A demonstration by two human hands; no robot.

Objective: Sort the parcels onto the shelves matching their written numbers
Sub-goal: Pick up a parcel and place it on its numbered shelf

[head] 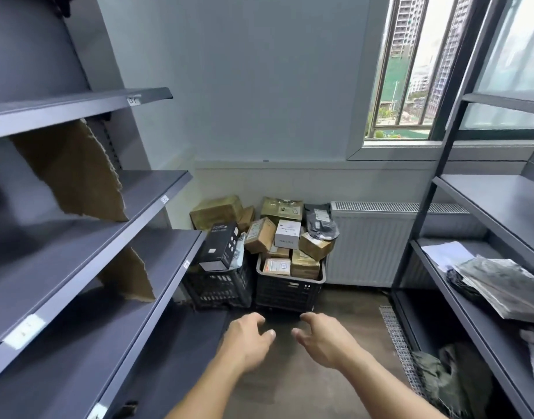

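Grey shelves [157, 189], crated parcels [287, 234] — labels [276, 266] blurred

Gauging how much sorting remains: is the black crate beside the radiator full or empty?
Full. The crate is heaped with cardboard parcels above its rim, a white box sitting on top.

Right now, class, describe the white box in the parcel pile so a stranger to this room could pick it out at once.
Against the far wall, left of the radiator, find the right-hand black crate, piled high. The white box sits near the top of that pile. It is the only white carton among brown cardboard boxes.
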